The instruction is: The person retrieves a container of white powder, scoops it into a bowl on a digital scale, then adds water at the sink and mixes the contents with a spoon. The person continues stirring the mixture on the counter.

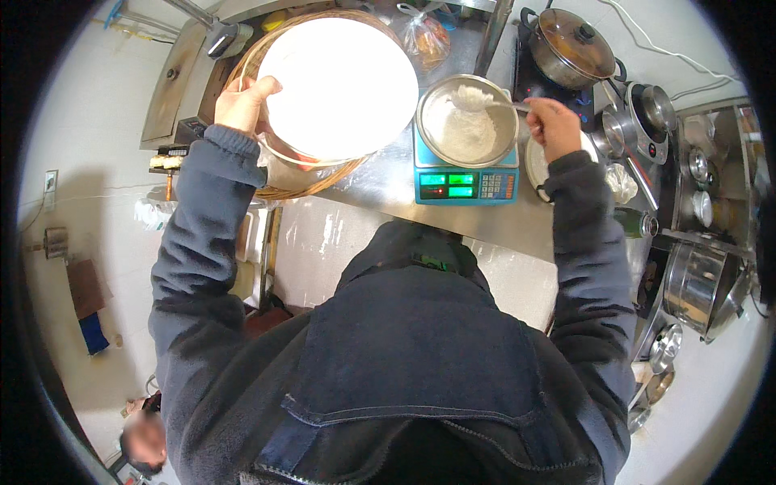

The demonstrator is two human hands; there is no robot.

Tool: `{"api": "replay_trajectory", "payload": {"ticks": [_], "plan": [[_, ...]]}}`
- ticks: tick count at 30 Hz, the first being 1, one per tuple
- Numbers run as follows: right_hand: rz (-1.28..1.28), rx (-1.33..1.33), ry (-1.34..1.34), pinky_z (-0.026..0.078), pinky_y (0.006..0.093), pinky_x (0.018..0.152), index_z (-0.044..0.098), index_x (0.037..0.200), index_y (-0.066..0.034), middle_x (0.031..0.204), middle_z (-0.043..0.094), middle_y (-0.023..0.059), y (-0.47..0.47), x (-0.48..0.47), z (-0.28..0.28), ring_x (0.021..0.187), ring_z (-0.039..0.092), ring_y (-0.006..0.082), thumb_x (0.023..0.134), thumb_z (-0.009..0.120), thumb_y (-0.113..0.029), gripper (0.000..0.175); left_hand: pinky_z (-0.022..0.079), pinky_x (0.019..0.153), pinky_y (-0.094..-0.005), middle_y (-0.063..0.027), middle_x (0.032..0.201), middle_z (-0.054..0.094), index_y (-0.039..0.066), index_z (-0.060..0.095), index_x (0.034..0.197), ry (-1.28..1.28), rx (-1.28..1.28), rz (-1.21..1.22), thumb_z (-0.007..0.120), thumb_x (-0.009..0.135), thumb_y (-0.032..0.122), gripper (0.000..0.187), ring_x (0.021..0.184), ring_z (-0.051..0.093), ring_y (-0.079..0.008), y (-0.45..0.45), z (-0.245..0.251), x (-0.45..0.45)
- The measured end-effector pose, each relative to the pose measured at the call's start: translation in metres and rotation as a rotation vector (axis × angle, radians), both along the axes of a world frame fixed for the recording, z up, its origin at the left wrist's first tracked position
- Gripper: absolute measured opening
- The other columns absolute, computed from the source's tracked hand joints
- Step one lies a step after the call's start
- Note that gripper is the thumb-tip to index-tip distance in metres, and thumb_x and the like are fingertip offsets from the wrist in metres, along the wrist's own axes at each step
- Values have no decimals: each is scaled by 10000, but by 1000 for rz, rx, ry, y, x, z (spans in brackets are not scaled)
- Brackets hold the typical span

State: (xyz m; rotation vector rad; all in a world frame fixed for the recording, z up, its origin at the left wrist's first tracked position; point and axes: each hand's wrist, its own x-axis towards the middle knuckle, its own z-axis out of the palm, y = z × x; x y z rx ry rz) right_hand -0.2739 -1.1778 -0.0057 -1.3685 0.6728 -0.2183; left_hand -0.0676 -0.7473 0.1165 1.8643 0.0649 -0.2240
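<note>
Fingers of my left hand [248, 103] grip the rim of a large round white lid [339, 88], tilted above a wicker basket [330, 187]. Below the lid's lower edge, part of the basket's inside shows, with clear plastic and something red; the rest is hidden. My right hand [555, 126] holds a metal spoon [506, 105] heaped with pale powder. The spoon's bowl is over a steel bowl [427, 142] of the same pale powder [464, 133]. That steel bowl stands on a blue digital scale [468, 200] with lit displays.
On the steel worktop [388, 194], a clear bag of food [427, 39] lies at the back. A lidded pot [570, 51] stands on a cooktop at right. Under my right wrist is a round container [536, 160], near a green bottle [633, 222]. A person [145, 442] shows at bottom left.
</note>
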Motion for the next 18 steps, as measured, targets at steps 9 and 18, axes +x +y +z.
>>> {"api": "replay_trajectory", "payload": {"ticks": [9, 18], "plan": [[177, -1000, -215, 531, 384, 710, 727, 1087, -60, 919, 688, 131, 55, -29, -66, 815, 669, 296, 932, 675, -127, 177, 466, 425, -293, -7, 680, 567, 81, 586, 892, 31, -40, 16, 779, 745, 144, 251, 486, 522, -122, 9, 9, -16], [209, -1092, -289, 522, 401, 709, 720, 1073, -57, 866, 631, 131, 66, -46, -46, 815, 651, 334, 912, 677, -80, 169, 506, 742, -349, -89, 929, 621, 24, 586, 1028, 90, -158, -25, 735, 789, 164, 315, 826, 600, -202, 23, 14, -29]]}}
